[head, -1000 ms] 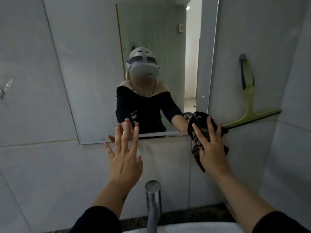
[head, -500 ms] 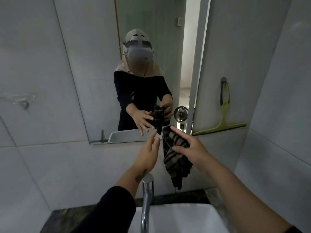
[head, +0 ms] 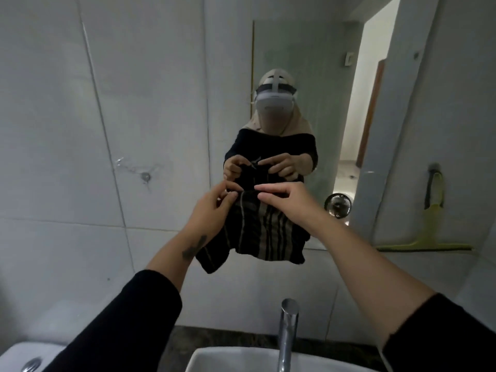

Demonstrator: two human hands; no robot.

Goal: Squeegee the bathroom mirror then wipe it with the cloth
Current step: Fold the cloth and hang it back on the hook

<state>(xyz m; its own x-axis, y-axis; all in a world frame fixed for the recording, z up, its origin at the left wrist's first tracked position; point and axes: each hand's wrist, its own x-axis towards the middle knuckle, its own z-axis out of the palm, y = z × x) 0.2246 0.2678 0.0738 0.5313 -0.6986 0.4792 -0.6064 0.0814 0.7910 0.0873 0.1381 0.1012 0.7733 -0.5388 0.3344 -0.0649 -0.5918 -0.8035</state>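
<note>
A dark cloth (head: 257, 232) with pale stripes hangs in front of the mirror (head: 303, 76), held up by its top edge. My left hand (head: 212, 210) pinches the left part of that edge and my right hand (head: 287, 200) pinches the right part, fingertips close together. The mirror shows a person with a headset holding the same cloth. A yellow-green squeegee (head: 429, 232) hangs on the tiled wall to the right of the mirror, handle up, blade level at the bottom. Neither hand touches it.
A chrome tap (head: 287, 334) rises from a white basin (head: 241, 361) below the hands. A second white fixture (head: 24, 358) shows at the lower left. A wall hook (head: 145, 177) sits on the left tiles. A small fan is reflected at the mirror's lower right.
My right hand took the cloth off the mirror's lower corner and brought it to the middle. My left hand left the wall and now grips the cloth too. The view tilted down.
</note>
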